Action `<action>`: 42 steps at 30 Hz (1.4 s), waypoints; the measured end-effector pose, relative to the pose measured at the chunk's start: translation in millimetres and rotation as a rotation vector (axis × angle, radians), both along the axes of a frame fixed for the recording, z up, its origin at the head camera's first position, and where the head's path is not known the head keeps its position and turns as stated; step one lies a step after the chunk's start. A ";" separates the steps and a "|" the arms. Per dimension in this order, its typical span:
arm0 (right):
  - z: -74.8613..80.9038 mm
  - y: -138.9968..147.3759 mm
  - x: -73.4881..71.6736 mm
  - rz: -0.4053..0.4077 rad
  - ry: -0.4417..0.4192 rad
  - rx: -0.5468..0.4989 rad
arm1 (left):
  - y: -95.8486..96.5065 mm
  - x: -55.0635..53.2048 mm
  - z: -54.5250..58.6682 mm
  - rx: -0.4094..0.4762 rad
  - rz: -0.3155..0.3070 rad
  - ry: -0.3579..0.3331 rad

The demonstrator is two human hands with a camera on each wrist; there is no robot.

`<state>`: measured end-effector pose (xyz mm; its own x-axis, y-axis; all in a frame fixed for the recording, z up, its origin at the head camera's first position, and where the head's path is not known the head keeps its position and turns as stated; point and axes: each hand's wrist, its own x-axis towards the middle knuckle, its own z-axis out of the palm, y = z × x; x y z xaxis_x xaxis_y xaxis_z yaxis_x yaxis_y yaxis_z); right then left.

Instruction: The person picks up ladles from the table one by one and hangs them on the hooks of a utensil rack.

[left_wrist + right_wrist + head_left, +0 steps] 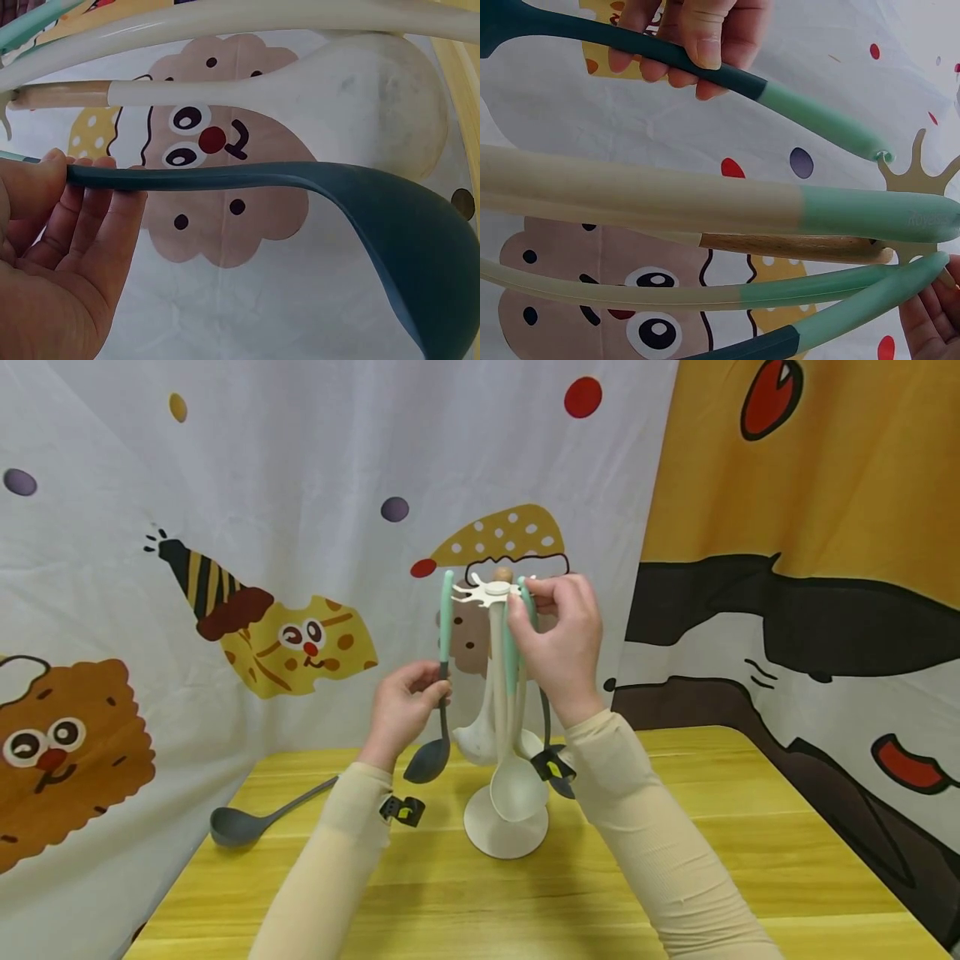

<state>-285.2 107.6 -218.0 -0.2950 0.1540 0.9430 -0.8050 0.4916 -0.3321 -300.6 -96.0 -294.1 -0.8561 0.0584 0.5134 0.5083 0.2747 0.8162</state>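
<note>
My left hand [405, 710] pinches the dark shaft of a spoon [427, 762] with a mint-green handle. The spoon hangs upright, bowl down, left of a white utensil rack [474, 593]; in the right wrist view its handle end [883, 155] meets a prong. At the rack's top, my right hand [562, 643] pinches the upper end of another mint-green handle [877, 298], whose dark shaft runs down behind the right wrist. Between the hands hang a pale spoon [519, 789] and a white ladle [476, 745] with a wooden handle.
On the wooden table [465, 918], a dark grey ladle [238, 827] lies at the left. The rack's round white base [506, 839] stands near the middle. A printed cloth [315, 468] hangs behind the table.
</note>
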 end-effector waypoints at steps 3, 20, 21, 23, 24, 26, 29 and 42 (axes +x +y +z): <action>0.5 0.1 0.3 -0.002 0.005 -0.003 | 1.5 -0.1 -0.2 -0.004 -0.012 0.005; 0.4 -0.2 0.5 -0.012 -0.003 0.001 | 8.3 1.9 -3.2 -0.010 -0.047 0.004; 0.3 -0.1 0.4 -0.011 -0.002 0.002 | 8.9 1.6 -4.3 -0.016 -0.048 0.007; 0.1 -0.2 0.3 -0.008 0.002 0.001 | 10.4 1.5 -6.2 -0.026 -0.055 0.012; 0.0 -0.3 0.3 -0.004 0.003 -0.002 | 11.1 1.6 -6.9 -0.031 -0.059 0.015; -0.2 -0.3 0.3 0.000 0.004 -0.004 | 12.5 2.1 -7.8 -0.034 -0.068 0.017; -0.4 0.1 0.0 -0.008 0.005 0.009 | 13.6 2.7 -8.1 -0.027 -0.082 0.014; 0.6 0.5 1.0 -0.016 0.004 0.021 | 15.9 2.4 -12.5 -0.019 -0.077 0.009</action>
<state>-284.2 108.1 -217.4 -0.2892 0.1387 0.9472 -0.7983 0.5111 -0.3186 -298.2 -80.1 -306.6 -0.8442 0.1342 0.5189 0.5356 0.2496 0.8068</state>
